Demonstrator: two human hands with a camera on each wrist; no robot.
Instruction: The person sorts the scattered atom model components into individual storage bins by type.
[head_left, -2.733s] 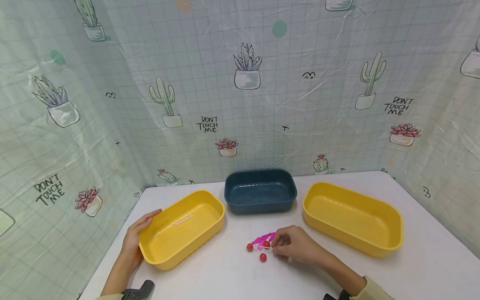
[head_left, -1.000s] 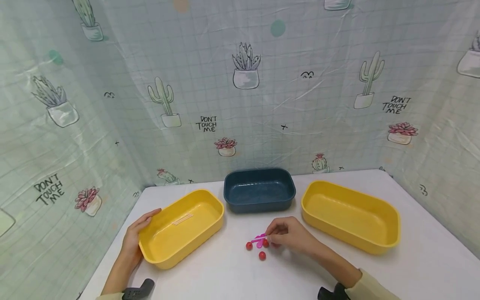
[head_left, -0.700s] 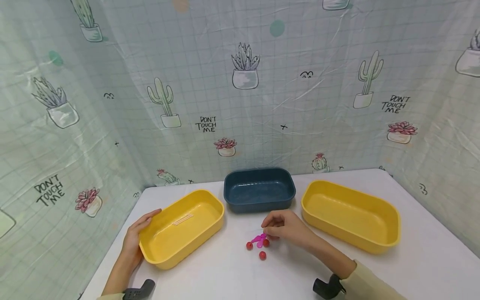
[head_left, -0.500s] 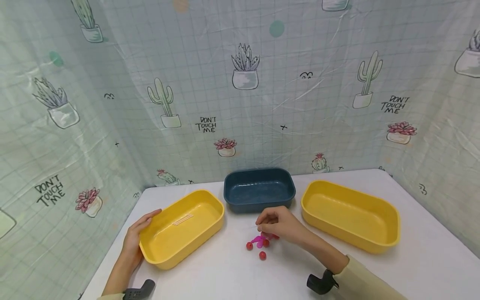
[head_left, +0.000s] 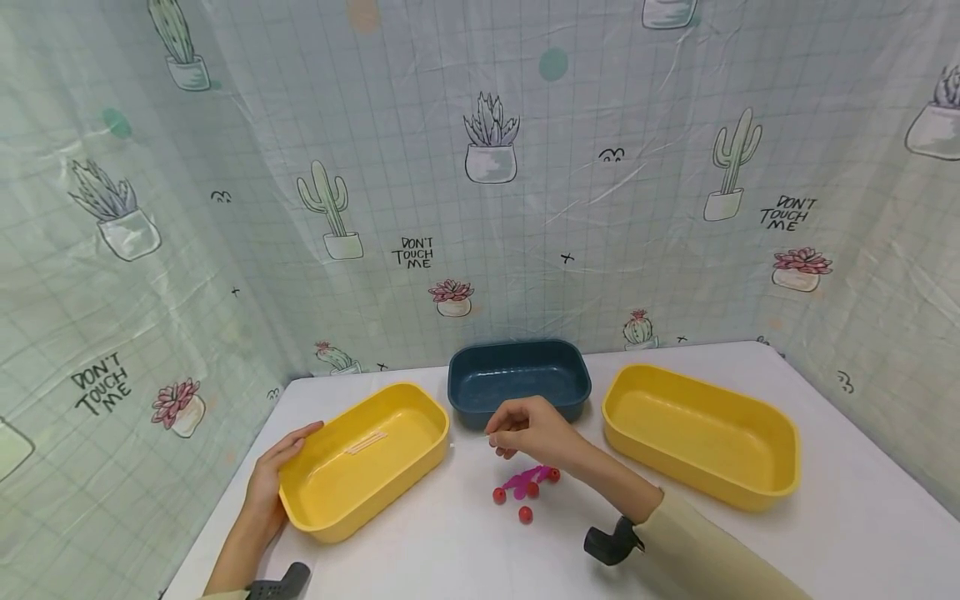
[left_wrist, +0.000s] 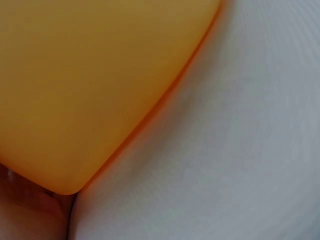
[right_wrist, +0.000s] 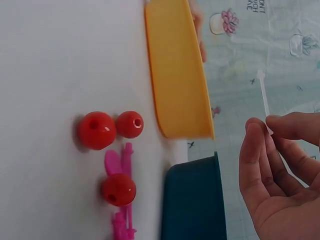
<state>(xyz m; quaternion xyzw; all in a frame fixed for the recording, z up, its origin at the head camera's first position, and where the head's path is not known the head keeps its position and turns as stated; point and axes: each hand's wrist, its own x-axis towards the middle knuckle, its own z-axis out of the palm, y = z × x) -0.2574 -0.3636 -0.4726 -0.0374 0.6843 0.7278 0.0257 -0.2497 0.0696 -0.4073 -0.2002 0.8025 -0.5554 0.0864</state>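
My right hand (head_left: 534, 429) is raised in front of the dark blue bin (head_left: 517, 417). Its thumb and fingertips pinch a thin white cotton swab (right_wrist: 264, 96), whose tip points toward the left yellow bin (head_left: 390, 492). Along that bin's outer left side lies my left hand (head_left: 262, 483), straight fingers touching the wall near the rim. Several pale swabs (head_left: 366, 442) lie inside the bin. Below my right hand on the table are several red beads (head_left: 526, 515) and pink plastic pieces (head_left: 519, 481). The left wrist view shows mostly the yellow wall.
A second yellow bin (head_left: 701, 475) stands at the right on the white table (head_left: 450, 550). Behind the table hangs a sheet (head_left: 375, 317) printed with cacti. Dark wrist-worn devices are on both arms.
My right hand has lifted the cotton swab from among the beads and pink pieces and moved it left and away toward the left yellow bin. The left hand has stayed put.
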